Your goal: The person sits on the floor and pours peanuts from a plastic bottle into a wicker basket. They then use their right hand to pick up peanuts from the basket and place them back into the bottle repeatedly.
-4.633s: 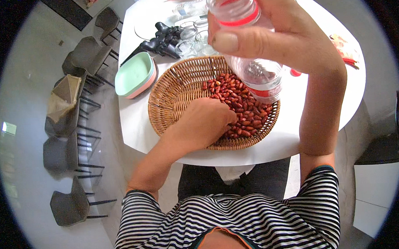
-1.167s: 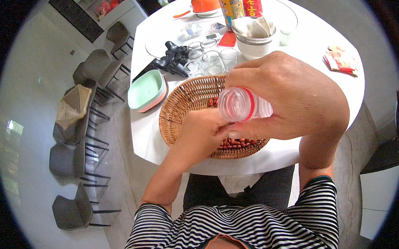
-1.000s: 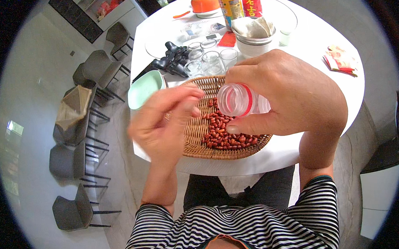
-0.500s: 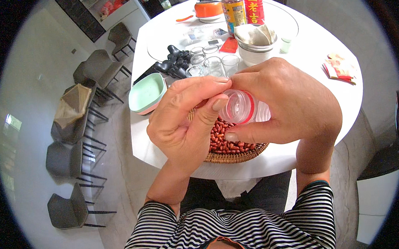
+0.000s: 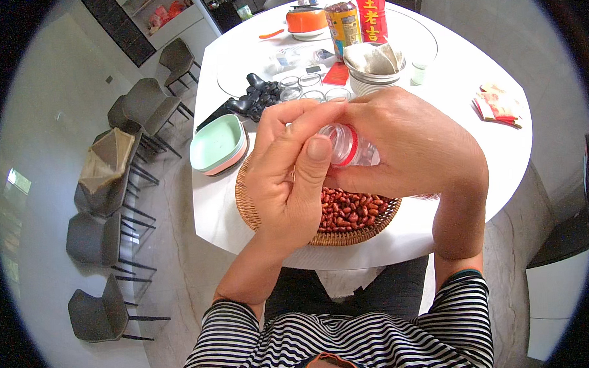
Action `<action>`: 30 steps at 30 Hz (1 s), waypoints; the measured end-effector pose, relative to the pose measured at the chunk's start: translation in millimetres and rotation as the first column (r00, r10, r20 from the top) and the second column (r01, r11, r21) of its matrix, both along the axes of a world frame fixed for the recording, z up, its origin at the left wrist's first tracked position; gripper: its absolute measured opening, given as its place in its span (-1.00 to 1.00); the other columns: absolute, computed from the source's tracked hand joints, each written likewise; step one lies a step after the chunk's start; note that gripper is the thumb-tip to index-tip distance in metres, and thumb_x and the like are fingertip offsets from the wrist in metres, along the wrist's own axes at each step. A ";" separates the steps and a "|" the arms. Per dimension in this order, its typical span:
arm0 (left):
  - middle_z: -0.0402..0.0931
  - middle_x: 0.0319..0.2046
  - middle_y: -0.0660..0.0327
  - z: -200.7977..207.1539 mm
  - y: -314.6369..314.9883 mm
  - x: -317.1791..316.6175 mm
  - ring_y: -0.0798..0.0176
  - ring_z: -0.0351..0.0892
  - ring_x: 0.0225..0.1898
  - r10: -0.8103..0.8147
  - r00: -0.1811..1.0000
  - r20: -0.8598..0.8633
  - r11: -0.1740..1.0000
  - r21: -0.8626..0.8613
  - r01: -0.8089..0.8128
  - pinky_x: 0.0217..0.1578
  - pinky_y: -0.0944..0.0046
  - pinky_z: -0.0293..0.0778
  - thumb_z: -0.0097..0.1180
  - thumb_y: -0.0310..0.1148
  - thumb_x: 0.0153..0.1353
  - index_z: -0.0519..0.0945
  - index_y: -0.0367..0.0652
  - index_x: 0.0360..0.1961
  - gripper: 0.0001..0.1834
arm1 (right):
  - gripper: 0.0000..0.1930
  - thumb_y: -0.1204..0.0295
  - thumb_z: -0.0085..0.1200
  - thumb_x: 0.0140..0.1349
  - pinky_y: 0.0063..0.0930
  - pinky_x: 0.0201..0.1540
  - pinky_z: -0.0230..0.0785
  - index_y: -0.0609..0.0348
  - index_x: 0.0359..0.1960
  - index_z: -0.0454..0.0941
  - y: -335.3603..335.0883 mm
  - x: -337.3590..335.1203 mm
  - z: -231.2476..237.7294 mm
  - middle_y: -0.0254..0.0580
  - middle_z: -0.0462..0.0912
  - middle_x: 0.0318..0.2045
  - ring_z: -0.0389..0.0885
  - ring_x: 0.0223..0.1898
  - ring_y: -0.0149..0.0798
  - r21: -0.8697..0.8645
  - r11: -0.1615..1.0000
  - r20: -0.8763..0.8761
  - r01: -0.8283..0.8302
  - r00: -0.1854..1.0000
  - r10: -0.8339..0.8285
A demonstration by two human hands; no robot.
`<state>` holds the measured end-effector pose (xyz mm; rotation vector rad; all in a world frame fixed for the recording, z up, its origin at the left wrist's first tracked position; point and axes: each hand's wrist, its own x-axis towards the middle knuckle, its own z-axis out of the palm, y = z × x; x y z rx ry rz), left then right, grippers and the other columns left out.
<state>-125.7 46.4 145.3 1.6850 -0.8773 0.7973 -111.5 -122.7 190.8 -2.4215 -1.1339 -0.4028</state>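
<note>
My right hand (image 5: 413, 141) is wrapped round a clear plastic bottle (image 5: 340, 144) with a red ring at its neck. The bottle lies tilted, its open mouth toward my left hand (image 5: 287, 165). That hand is curled against the mouth, fingers bent over it and thumb alongside; whatever it may hold is hidden behind the fingers. Below both hands, a round wicker basket (image 5: 358, 235) full of red kidney beans (image 5: 347, 211) sits at the near edge of the white table.
Left of the basket are stacked mint and pink dishes (image 5: 216, 144). Behind are black game controllers (image 5: 256, 98), glass cups (image 5: 310, 86), stacked bowls (image 5: 375, 67), an orange pot (image 5: 305, 20), a yellow can (image 5: 344, 30) and a red package (image 5: 371, 12). Red packets (image 5: 497, 105) lie at right.
My left hand has turned and curled closer round the bottle's mouth, its thumb more upright. The bottle has shifted up slightly, and more of the basket's left rim shows.
</note>
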 end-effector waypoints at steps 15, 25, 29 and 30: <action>0.28 -0.01 0.13 -13.0 10.9 1.5 0.39 0.35 -0.17 -0.123 0.983 -0.137 0.982 -0.163 0.100 -0.16 0.35 0.35 -0.22 -0.04 0.33 0.35 -0.28 0.08 -0.47 | -0.58 0.19 0.29 -0.14 -0.36 -0.40 0.41 0.35 -0.40 0.54 -4.0 -5.4 2.0 0.01 0.58 -0.53 0.59 -0.50 -0.04 0.054 0.995 0.076 -0.088 0.994 0.084; 0.32 0.01 0.07 -41.0 -1.3 -2.4 0.21 0.38 -0.02 -0.209 0.790 -0.576 0.965 0.011 0.263 -0.03 0.24 0.33 0.23 -0.14 -0.09 0.23 -0.25 0.15 -0.22 | -0.60 0.33 0.21 -0.18 -0.55 -0.20 0.38 0.28 -0.27 0.52 13.4 -26.2 8.8 -0.20 0.59 -0.37 0.56 -0.35 -0.34 0.743 0.653 -0.034 -0.145 0.967 0.254; 0.35 0.00 0.05 -45.2 13.5 4.2 0.13 0.40 0.01 -0.038 0.822 -0.568 0.983 0.128 0.134 0.02 0.20 0.32 0.38 -0.23 -0.26 0.20 -0.23 0.16 -0.08 | -0.48 0.15 0.29 -0.12 -0.43 -0.13 0.38 0.28 -0.20 0.51 19.6 -2.3 1.2 -0.14 0.59 -0.28 0.56 -0.24 -0.24 0.549 0.799 -0.027 -0.244 0.951 0.309; 0.36 -0.01 0.05 -44.8 18.1 8.3 0.12 0.40 0.02 -0.005 0.834 -0.551 0.986 0.138 0.096 0.03 0.19 0.32 0.42 -0.26 -0.31 0.19 -0.23 0.16 -0.04 | -0.44 0.09 0.31 -0.10 -0.40 -0.10 0.39 0.28 -0.18 0.50 17.6 3.1 -0.8 -0.12 0.59 -0.25 0.57 -0.21 -0.20 0.457 0.844 0.028 -0.281 0.953 0.302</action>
